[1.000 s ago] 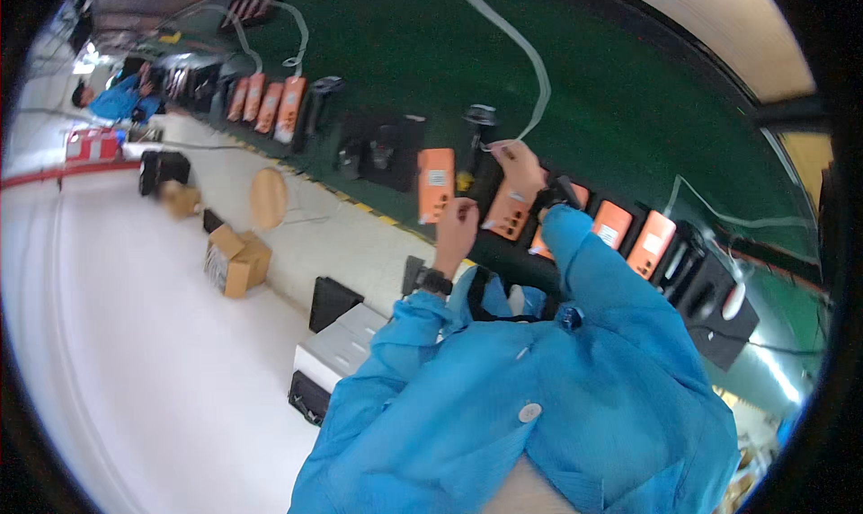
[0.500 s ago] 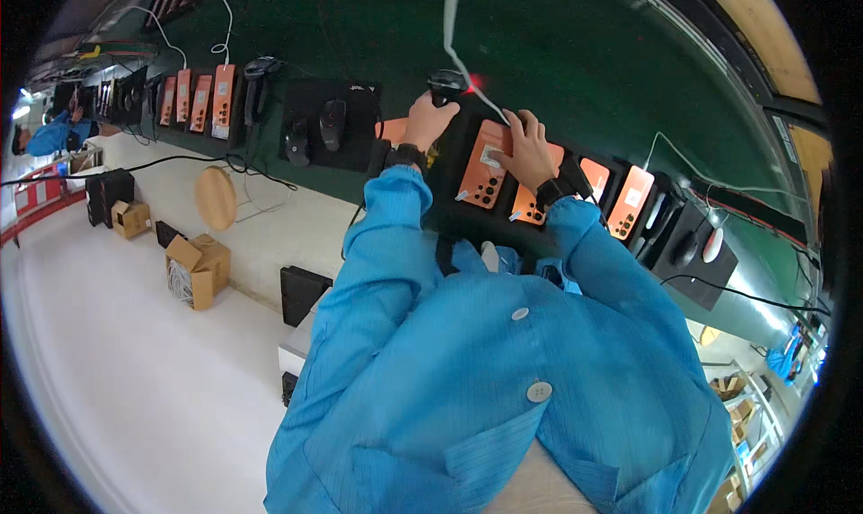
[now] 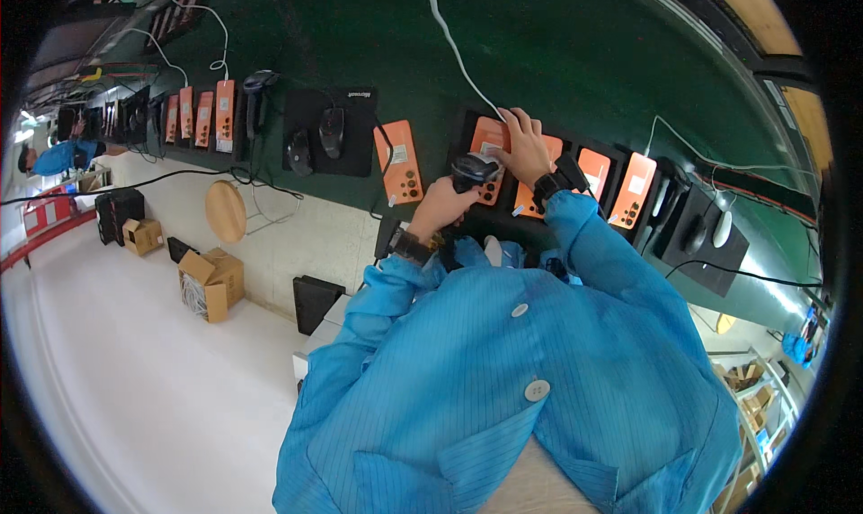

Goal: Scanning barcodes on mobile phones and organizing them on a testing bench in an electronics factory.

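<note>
My left hand [image 3: 439, 208] is wrapped round a black handheld barcode scanner [image 3: 474, 169]. The scanner's head hangs over the lower part of an orange phone [image 3: 487, 134] that lies face down with a label on its back. A white cable [image 3: 457, 54] runs to that phone's far end. Across the phone's right side lies my right hand [image 3: 527, 155], fingers stretched out and thumb near the label. A second orange phone [image 3: 529, 199] is partly hidden under this hand and wrist. To the left of the scanner, another labelled orange phone [image 3: 402, 165] lies with a black cord across it.
Further right lie two orange phones [image 3: 635, 187] and a dark mouse pad [image 3: 706, 253] with mice. At left are a black mouse pad [image 3: 360, 155] with two mice, another scanner [image 3: 256, 101] and several orange phones [image 3: 225, 114]. Open cartons [image 3: 216, 285] stand on the floor.
My left hand has brought the scanner right and nearer to me, over the cabled phone, uncovering the phone at left. The red glow by the scanner is gone. My right hand has barely moved.
</note>
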### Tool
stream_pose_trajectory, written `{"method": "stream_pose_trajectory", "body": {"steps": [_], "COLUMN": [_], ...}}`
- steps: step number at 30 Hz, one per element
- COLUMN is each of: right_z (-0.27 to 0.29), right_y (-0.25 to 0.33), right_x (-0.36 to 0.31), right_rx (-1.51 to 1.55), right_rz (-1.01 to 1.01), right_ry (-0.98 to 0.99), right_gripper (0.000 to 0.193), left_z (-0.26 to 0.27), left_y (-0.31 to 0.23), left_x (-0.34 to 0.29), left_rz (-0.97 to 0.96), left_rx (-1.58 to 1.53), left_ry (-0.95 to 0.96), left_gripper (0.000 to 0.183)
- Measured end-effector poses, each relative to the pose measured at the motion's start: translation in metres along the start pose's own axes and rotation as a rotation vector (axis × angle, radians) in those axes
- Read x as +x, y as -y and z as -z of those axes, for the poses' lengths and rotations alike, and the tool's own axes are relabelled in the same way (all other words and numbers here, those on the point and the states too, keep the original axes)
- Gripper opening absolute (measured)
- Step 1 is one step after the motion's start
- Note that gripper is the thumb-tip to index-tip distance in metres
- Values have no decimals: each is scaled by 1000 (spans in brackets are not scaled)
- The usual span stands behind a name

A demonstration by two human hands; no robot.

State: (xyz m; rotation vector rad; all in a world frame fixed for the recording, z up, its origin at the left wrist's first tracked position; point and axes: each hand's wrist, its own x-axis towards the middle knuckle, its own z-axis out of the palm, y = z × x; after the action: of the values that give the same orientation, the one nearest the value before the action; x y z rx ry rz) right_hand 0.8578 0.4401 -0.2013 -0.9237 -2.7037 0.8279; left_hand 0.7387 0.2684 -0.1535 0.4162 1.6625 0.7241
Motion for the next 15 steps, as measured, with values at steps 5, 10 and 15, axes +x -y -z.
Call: {"method": "stream_pose_trajectory", "body": {"steps": [5,10,15], "right_z": [-5,-1,-1], "right_y": [-9,-1,-4], "right_x": [-2,-5,-5], "right_rx": [2,27,129], "right_rz": [38,-9,-24], "right_ry": [-13,4,-25], "right_gripper": [71,74,66], "left_z": [-11,-4,18], "left_y": [-12,-21,-33], "left_x": [-16,-16,1], "left_rz": [3,22,23], "left_rx": [-40,-62,-107], "left_ry": [-72,-78,46], "left_gripper": [25,23,27]}}
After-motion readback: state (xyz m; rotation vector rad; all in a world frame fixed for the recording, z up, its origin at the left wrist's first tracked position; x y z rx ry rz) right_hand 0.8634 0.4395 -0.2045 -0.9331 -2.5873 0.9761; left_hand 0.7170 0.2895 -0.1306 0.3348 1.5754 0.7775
